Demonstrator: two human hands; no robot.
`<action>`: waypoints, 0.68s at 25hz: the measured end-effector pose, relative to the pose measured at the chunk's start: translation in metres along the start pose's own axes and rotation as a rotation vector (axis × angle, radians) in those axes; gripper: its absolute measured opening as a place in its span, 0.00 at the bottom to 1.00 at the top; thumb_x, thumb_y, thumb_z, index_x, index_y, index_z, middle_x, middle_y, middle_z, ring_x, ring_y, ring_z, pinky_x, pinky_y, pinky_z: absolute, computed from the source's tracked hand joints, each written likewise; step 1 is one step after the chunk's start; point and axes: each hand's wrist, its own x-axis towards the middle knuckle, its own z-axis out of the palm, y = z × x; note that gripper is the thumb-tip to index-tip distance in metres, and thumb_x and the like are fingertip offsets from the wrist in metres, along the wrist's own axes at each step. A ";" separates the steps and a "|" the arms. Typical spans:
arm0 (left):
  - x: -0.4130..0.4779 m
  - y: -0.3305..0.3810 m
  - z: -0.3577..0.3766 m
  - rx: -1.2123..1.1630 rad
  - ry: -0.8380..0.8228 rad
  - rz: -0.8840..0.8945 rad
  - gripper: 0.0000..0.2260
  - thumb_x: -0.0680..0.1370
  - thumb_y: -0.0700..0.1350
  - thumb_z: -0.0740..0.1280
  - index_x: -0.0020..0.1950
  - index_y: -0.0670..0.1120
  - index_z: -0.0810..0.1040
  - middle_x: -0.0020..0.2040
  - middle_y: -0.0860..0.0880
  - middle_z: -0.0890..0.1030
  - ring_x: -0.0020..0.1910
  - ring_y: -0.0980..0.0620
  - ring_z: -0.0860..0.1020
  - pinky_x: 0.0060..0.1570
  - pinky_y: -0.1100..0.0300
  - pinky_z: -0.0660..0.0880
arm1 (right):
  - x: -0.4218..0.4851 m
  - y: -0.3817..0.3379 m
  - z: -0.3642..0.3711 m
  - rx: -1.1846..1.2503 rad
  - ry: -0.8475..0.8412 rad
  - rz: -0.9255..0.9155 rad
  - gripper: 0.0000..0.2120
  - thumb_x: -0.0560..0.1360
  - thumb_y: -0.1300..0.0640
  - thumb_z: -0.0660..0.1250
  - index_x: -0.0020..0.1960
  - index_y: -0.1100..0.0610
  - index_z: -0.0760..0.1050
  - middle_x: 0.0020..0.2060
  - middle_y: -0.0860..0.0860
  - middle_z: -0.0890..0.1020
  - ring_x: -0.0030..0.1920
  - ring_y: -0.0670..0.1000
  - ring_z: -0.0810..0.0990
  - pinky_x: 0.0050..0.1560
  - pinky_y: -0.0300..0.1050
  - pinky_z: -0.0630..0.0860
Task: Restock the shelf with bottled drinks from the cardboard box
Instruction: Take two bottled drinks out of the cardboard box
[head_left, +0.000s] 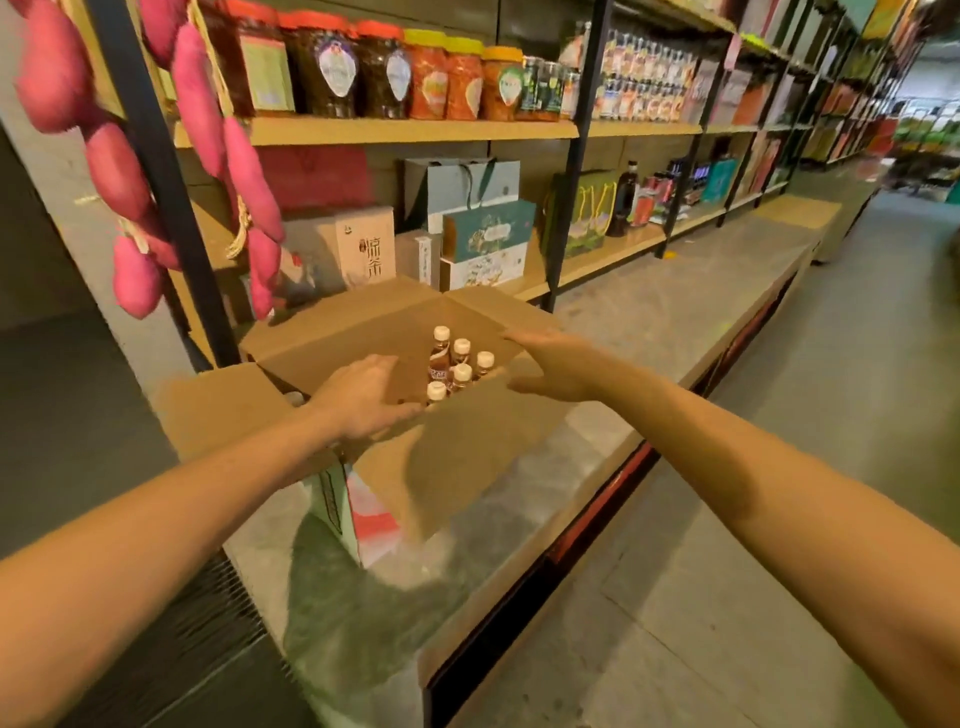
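An open cardboard box (457, 457) stands on a grey platform in front of the shelf, its flaps spread outward. Inside it stand several small brown bottled drinks (440, 358) with white caps, clustered at the right side of the box. My left hand (363, 397) hovers over the near left part of the opening, fingers relaxed and holding nothing. My right hand (550, 366) lies at the right flap with straight fingers, level with the bottles. The wooden shelf (608, 260) runs behind the box.
Gift boxes and bags (485, 244) fill the lower shelf behind the box. Jars (337, 67) line the upper shelf. Pink sausage-like strings (244, 171) hang at the left near the upright post. The long grey platform (675, 322) and an aisle floor extend to the right.
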 end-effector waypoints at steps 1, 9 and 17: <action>0.019 -0.005 0.003 -0.007 -0.001 -0.027 0.35 0.75 0.58 0.65 0.74 0.40 0.59 0.73 0.42 0.65 0.71 0.44 0.65 0.68 0.54 0.62 | 0.024 0.008 0.003 0.027 0.001 -0.019 0.29 0.76 0.52 0.65 0.74 0.54 0.59 0.71 0.55 0.69 0.69 0.56 0.69 0.67 0.49 0.66; 0.115 -0.019 0.043 -0.089 -0.131 -0.152 0.33 0.76 0.53 0.66 0.76 0.44 0.55 0.75 0.45 0.62 0.74 0.46 0.61 0.71 0.54 0.60 | 0.156 0.074 0.055 0.050 -0.168 -0.164 0.23 0.76 0.48 0.64 0.68 0.54 0.66 0.64 0.53 0.74 0.62 0.54 0.73 0.63 0.46 0.69; 0.177 -0.043 0.109 -0.608 -0.224 -0.526 0.42 0.72 0.50 0.73 0.77 0.46 0.50 0.74 0.45 0.64 0.71 0.48 0.64 0.68 0.56 0.64 | 0.276 0.096 0.136 0.141 -0.506 -0.415 0.27 0.69 0.55 0.74 0.65 0.59 0.70 0.61 0.55 0.77 0.62 0.57 0.75 0.62 0.50 0.72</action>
